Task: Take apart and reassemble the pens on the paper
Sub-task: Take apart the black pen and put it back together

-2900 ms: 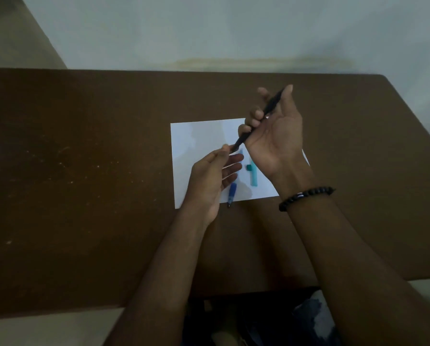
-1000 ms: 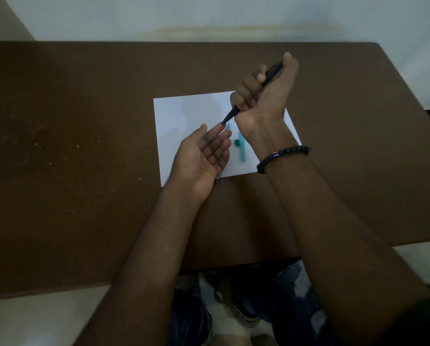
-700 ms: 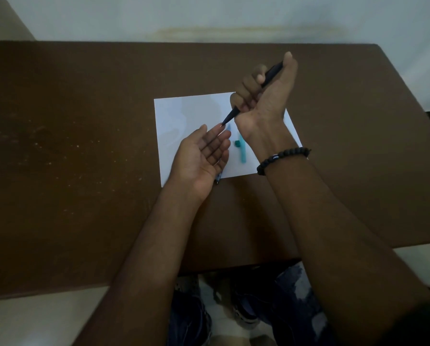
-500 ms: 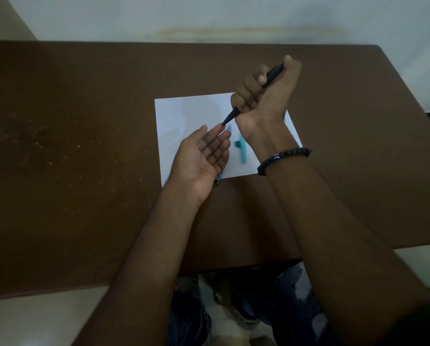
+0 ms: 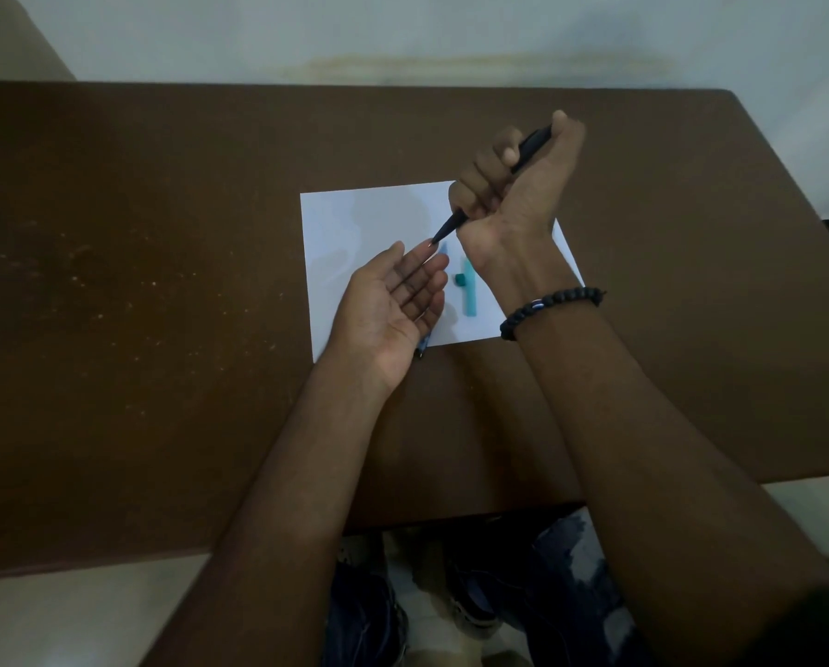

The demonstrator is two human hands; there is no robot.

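- Above the white paper [image 5: 369, 219], the black pen [image 5: 489, 192] sits in the right hand [image 5: 518, 195]. The hand is closed in a fist around it, with the thumb at the top end and the pointy tip aimed down at the left hand.
- Just under that tip, the left hand [image 5: 393, 300] is flat and open with the palm up. It holds nothing I can see. The tip looks very near the fingertips [image 5: 427, 255], but I cannot tell if it touches.
- Almost nothing has moved in the last second. The fist kept its hold and the open hand stayed under the tip the whole time. A little before that, the left hand had its fingers pinched at the pen's tip, and now it is spread open instead.
- I think the person is trying to shake or push a part out of the pen into the waiting palm. No part has dropped yet, so this pen is not apart yet.
- On the paper lie a teal pen piece [image 5: 469, 296] and a small teal cap [image 5: 460, 280] touching its side.
- A blue pen [image 5: 444, 246] lies mostly hidden under the left hand.
- All of it rests on a brown table [image 5: 162, 281].
- A black bead bracelet [image 5: 552, 305] is on the right wrist.
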